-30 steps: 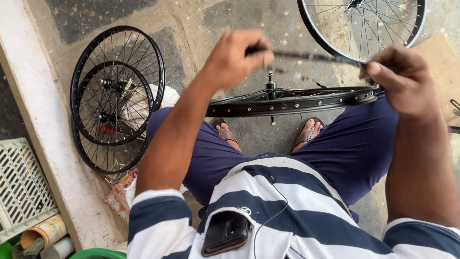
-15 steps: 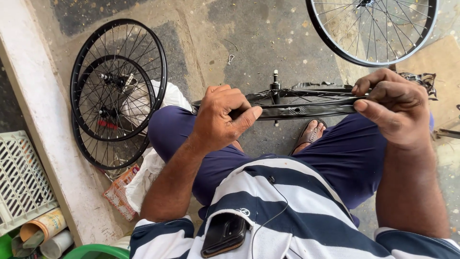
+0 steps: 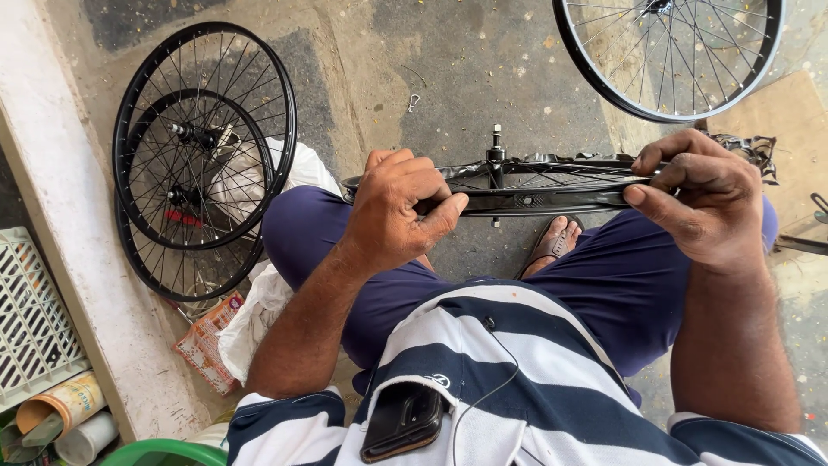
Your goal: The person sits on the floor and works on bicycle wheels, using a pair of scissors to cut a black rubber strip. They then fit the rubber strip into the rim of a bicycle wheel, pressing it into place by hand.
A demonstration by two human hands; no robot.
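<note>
Wheel, black with thin spokes, lies flat across the person's knees, seen from its edge, and both hands hold its rim. Its axle stands up at the middle.

At the far left a white crate sits beside a pale ledge, with some paper cups below it. Next to the ledge two more black wheels lean one on the other on the concrete ground, and a white cloth lies under them, near a small orange packet.

The left hand grips the rim on its left part; the fingers are curled over the top and the thumb presses from the near side, so the hand is closed around it. A black phone sits in the pocket of the striped shirt. Between the knees a foot in a sandal is seen.

The right hand holds the right part of the rim, fingers bent over the top and thumb under, also closed on it. Another wheel stands at the upper right, apart from the hands.
</note>
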